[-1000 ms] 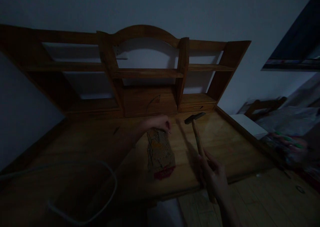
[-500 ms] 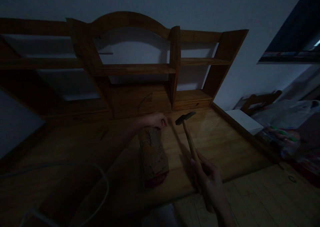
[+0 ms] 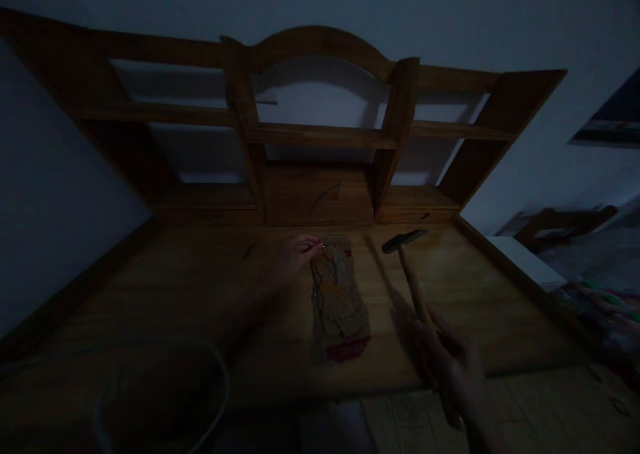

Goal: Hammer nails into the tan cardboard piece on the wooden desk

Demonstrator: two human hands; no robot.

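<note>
My right hand (image 3: pixel 453 361) is wrapped round the wooden handle of a hammer (image 3: pixel 414 281), whose dark metal head is raised to the right of a worn brown slab (image 3: pixel 340 297). The slab lies lengthwise on the wooden desk (image 3: pixel 425 267); its surface is rough and cracked, with an orange-brown patch and a dark red near end. At the slab's far left corner, my left hand (image 3: pixel 300 249) has its fingertips pinched together. A small glint shows at those fingertips, too small to name.
A wooden shelf unit (image 3: pixel 320 136) with small drawers stands along the desk's back. A pale cable (image 3: pixel 225 367) loops at the lower left. Beyond the desk's right edge are a white surface (image 3: pixel 525 261), a chair back (image 3: pixel 565 227) and plastic bags (image 3: pixel 610 261). The room is dim.
The view has turned left. My left hand has moved from across the slab's far end to its far left corner, fingertips pinched. The hammer remains raised in my right hand.
</note>
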